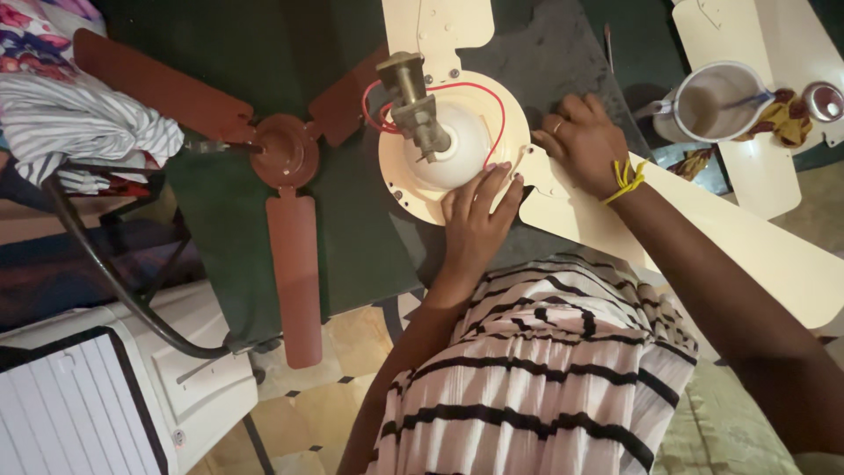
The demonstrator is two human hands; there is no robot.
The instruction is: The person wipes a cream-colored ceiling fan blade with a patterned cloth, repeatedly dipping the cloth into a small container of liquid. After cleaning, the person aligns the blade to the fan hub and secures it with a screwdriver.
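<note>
A cream ceiling fan (457, 145) lies on a dark green table (352, 229), its brass downrod mount (418, 105) and red wires (483, 92) on top of the round motor housing. My left hand (475, 220) rests flat on the housing's near rim, fingers spread. My right hand (585, 141), with a yellow band at the wrist, presses on the rim where a cream blade (747, 246) joins. Neither hand holds a tool.
A brown ceiling fan (286, 158) lies to the left on the table. A white jug (716, 101) and a small metal cup (825, 99) stand at the right on another cream blade (774, 167). Striped cloth (79, 123), a black hose (114, 281) and a white appliance (132, 387) sit at the left.
</note>
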